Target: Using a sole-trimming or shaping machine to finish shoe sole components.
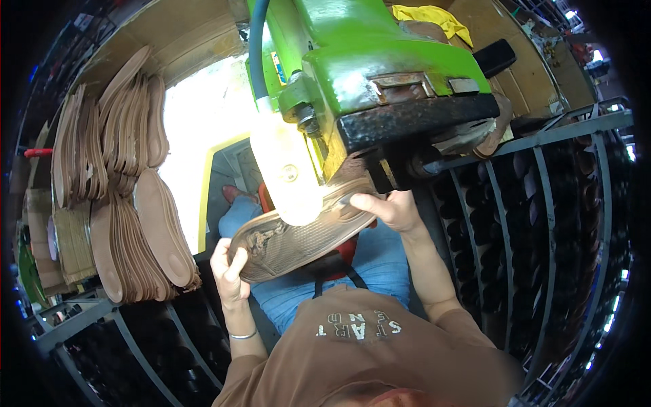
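A brown shoe sole (305, 245) with a fine textured pattern is stretched between my two hands, tilted up to the right. My left hand (232, 273) pinches its lower left end, thumb on top. Near its upper right end, my right hand (397, 210) grips the edge with the thumb lying across it. That end meets the working head of a green machine (400, 64), where the contact is partly hidden. A bright white lamp (287, 163) hangs in front and covers part of the sole's upper edge.
Stacks of brown soles (129, 247) stand at the left beside cardboard (193, 51). Metal racks (536, 176) with dark items flank me on both sides. A yellow cloth (437, 20) lies behind the machine, and a blue-grey hose (258, 51) runs down to the lamp.
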The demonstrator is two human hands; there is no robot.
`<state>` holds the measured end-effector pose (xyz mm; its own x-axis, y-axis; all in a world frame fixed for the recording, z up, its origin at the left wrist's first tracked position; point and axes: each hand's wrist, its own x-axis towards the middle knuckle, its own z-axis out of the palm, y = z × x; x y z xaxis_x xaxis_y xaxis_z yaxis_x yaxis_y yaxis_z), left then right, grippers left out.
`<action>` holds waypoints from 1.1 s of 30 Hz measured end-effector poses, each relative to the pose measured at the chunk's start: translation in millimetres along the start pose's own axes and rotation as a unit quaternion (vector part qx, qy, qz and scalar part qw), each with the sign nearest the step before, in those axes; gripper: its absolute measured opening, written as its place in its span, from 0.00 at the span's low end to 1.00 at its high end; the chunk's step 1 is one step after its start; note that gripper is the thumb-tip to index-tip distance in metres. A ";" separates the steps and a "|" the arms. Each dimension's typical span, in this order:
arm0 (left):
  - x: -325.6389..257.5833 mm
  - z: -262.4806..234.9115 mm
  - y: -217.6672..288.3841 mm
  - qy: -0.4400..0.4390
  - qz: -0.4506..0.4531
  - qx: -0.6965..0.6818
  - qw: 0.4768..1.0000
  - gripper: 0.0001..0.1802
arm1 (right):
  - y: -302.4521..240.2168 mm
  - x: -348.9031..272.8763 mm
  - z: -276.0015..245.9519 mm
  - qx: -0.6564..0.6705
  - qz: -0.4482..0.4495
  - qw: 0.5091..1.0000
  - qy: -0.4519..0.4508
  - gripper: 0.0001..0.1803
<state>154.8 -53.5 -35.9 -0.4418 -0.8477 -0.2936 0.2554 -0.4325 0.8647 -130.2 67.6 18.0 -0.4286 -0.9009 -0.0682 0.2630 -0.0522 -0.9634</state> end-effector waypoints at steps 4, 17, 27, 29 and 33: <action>-23.9 -16.5 -30.6 -0.015 -0.041 0.030 0.999 0.09 | -2.6 7.6 15.2 -0.006 0.022 1.000 -0.011 0.22; -44.1 39.3 -82.8 -0.142 0.011 0.325 0.935 0.21 | -35.8 -10.2 -14.3 -0.265 0.008 0.964 0.010 0.19; -6.4 -88.1 15.1 0.406 0.156 0.752 0.496 0.31 | -67.1 -12.6 -152.6 0.017 -0.280 0.855 0.437 0.29; -5.0 -87.0 18.3 0.380 0.203 0.702 0.568 0.28 | -40.9 25.7 -174.4 0.079 -0.265 0.866 0.416 0.39; -19.9 -70.7 51.9 0.369 0.356 0.576 0.637 0.23 | -0.3 53.0 -183.8 0.151 -0.123 0.899 0.392 0.45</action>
<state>237.6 -80.7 -14.0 0.0658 -0.8002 0.5961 -0.8232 0.2941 0.4857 -311.9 99.1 -33.0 -0.9522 -0.2719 -0.1393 0.2495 -0.4291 -0.8681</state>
